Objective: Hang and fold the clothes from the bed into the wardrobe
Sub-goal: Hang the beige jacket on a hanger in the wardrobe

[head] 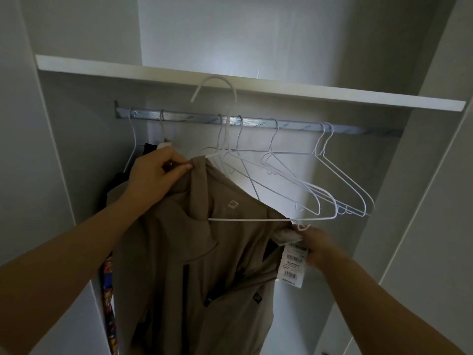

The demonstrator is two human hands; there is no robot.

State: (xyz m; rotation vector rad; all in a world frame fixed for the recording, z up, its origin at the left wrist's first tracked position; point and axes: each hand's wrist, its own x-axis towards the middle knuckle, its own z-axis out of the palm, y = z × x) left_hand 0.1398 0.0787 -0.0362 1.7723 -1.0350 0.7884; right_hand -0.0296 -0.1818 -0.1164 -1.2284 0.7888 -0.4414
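Two hands on one garment here, but biggest first: the white wardrobe [76, 124] fills the view, pretty dim inside, with a shelf [332, 93] up top and a metal rail [256, 122] just below it. The tan jacket [204, 252] is out in front of the rail, draped over a white wire hanger [250, 219] whose hook sticks up past the shelf edge, so it's not on the rail yet. I reckon it's held high like that to square the shoulders before hooking it. The left grip [156, 170] pinches the fabric at the collar end. The right grip [317, 248] holds the other shoulder by the hanger tip. A bunch of empty hangers [320, 149] sit to the right on the rail, with dark clothes [148, 148] at the far left. Price tags [293, 265] dangle over the right hand.
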